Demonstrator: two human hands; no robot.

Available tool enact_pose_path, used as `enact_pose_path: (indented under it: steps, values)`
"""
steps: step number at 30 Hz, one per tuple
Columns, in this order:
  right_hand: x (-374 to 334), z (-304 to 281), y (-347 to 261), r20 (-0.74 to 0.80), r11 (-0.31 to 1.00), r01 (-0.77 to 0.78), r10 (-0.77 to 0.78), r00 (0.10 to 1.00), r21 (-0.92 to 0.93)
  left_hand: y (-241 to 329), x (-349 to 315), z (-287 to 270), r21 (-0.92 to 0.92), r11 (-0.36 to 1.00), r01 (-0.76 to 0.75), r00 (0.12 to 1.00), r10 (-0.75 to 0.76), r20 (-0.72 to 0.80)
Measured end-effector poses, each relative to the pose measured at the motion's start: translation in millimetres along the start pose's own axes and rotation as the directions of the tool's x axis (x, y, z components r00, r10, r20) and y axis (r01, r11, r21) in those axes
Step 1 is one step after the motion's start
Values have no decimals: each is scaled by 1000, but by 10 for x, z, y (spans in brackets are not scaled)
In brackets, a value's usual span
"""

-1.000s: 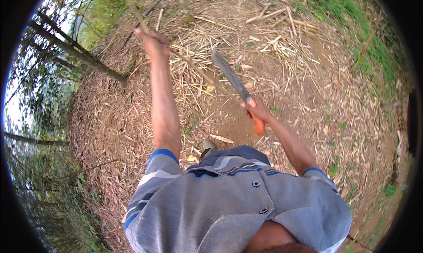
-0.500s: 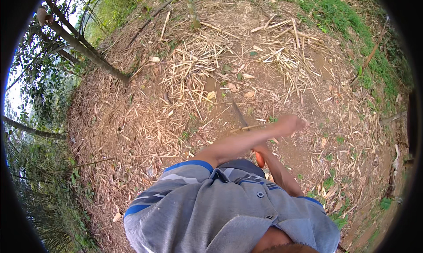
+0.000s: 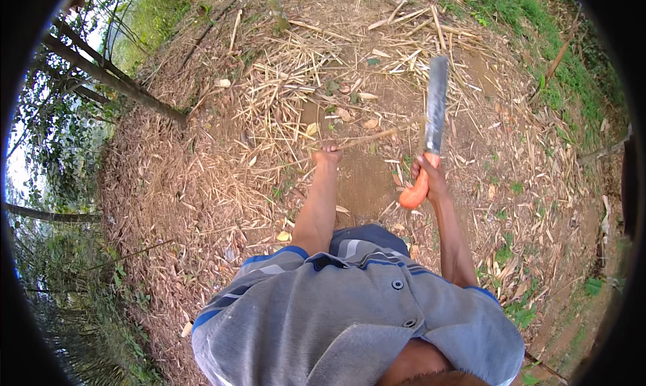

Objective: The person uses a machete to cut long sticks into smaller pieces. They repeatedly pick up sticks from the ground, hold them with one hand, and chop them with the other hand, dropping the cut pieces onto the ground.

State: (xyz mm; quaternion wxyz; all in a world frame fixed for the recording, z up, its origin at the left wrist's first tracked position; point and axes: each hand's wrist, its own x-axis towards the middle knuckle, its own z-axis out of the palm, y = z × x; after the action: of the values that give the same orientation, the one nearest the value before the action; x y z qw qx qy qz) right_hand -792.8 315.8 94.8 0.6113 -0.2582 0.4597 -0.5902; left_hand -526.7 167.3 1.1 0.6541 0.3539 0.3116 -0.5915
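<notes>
My right hand (image 3: 431, 176) is wrapped round the orange handle of a machete (image 3: 437, 103). Its broad grey blade points away from me, toward the far right heap of split sticks. To the left, my left hand (image 3: 328, 155) is closed on a thin tan stick (image 3: 369, 138). The stick runs out of the fist to the right and slightly away, its far end blurred close to the blade. Whether stick and blade touch, I cannot tell.
Loose split sticks lie in one heap (image 3: 286, 83) ahead to the left and another (image 3: 410, 66) ahead to the right. Dry chips and leaves cover the brown soil (image 3: 367, 187). A leaning tree trunk (image 3: 121, 83) stands at left, green grass (image 3: 505, 23) at far right.
My left arm has uncrossed from over the right one and moved left, and the stick now shows in that hand. My right hand has risen outward, turning the machete blade away from me.
</notes>
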Motion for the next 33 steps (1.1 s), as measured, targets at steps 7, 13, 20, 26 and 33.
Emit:
enact_pose_path:
  steps: [7,13,20,26,33]
  values:
    - [320,341,-32,-50,939,-49,34,998,-340,779,-205,187,366,859,-358,933,322,157]
    - [563,965,-280,45,973,-94,105,993,-211,1384,292,-784,910,287,298,827,-554,-96]
    - [541,1729,-597,162,945,-158,210,964,-286,1686,-319,-136,130,-751,-647,414,-203,887]
    - [907,2515,-633,127,952,-46,88,988,-304,1819,-227,358,664,167,-729,567,-396,723]
    - [1569,3257,-199,-16,969,216,-219,976,-121,1927,-447,884,647,150,-748,560,-381,736]
